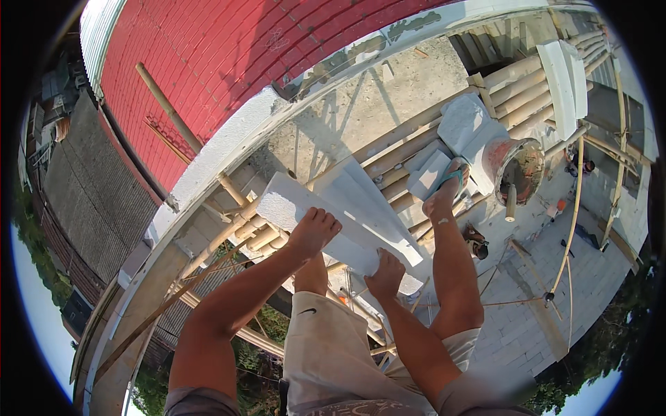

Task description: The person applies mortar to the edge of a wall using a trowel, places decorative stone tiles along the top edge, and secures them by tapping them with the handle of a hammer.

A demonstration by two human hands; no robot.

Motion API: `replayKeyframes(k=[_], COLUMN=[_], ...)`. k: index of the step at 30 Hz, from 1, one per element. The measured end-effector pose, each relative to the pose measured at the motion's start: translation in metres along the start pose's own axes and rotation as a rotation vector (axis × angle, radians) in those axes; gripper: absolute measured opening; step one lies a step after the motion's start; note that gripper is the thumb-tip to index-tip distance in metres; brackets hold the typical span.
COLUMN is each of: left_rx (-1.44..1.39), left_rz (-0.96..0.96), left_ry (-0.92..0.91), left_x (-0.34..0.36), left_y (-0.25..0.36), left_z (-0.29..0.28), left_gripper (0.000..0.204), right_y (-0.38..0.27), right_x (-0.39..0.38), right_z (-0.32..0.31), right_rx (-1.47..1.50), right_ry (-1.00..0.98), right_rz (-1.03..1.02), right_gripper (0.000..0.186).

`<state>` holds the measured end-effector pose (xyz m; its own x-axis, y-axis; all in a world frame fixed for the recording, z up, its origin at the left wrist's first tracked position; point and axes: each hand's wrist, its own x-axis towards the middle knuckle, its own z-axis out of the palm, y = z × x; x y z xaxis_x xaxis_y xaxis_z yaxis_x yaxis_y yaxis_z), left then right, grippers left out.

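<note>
A long white block point(347, 248), like lightweight concrete, lies slanted in front of me above bamboo poles. My left hand point(316, 232) is closed over its near edge, fingers curled on the top face. Around the block's right end, my right hand point(387, 274) is closed as well, its fingertips partly hidden. White flat boards or slabs point(371, 201) lie just beyond the block. My sandalled right foot point(444, 194) rests by smaller white blocks point(429, 173). What supports the block underneath is hidden.
A mortar-smeared bucket point(519, 173) with a handle sticking out stands at right, beside a pale sack-like bundle point(472, 125). Bamboo poles point(524, 93) form the platform, with gaps showing the ground far below. A red roof point(208, 62) rises beyond a concrete ledge point(333, 121). People point(477, 243) are below.
</note>
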<state>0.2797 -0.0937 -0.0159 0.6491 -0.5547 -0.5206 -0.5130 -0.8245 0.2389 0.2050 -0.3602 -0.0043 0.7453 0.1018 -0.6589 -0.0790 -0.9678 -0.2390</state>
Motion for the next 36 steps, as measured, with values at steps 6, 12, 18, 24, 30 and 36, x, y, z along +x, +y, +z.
replayKeyframes(k=[6, 12, 18, 24, 30, 36], left_rx=[-0.209, -0.259, -0.266, -0.413, -0.834, -0.978], left_rz=[-0.167, -0.284, -0.437, -0.599, -0.498, -0.558], left_ry=[0.027, 0.175, 0.343, 0.543, 0.601, 0.506], left_x=[-0.082, -0.106, -0.083, -0.092, -0.071, -0.138], left_y=[-0.041, -0.076, -0.085, -0.03, 0.031, 0.064], left_z=[-0.07, -0.158, -0.189, -0.188, -0.151, -0.152], left_gripper=[0.056, 0.074, 0.076, 0.085, 0.093, 0.081], right_y=[-0.056, -0.104, -0.137, -0.157, -0.179, -0.194], right_x=[0.016, 0.098, 0.161, 0.113, 0.051, -0.001], right_z=[-0.07, -0.175, -0.268, -0.334, -0.314, -0.289], right_rx=[0.061, 0.068, -0.096, -0.289, -0.56, -0.502], right_ry=[0.072, 0.092, 0.212, 0.169, 0.01, -0.057], right_rz=[-0.237, -0.591, -0.804, -0.95, -1.027, -1.064], right_gripper=[0.068, 0.066, 0.071, 0.06, 0.034, 0.028])
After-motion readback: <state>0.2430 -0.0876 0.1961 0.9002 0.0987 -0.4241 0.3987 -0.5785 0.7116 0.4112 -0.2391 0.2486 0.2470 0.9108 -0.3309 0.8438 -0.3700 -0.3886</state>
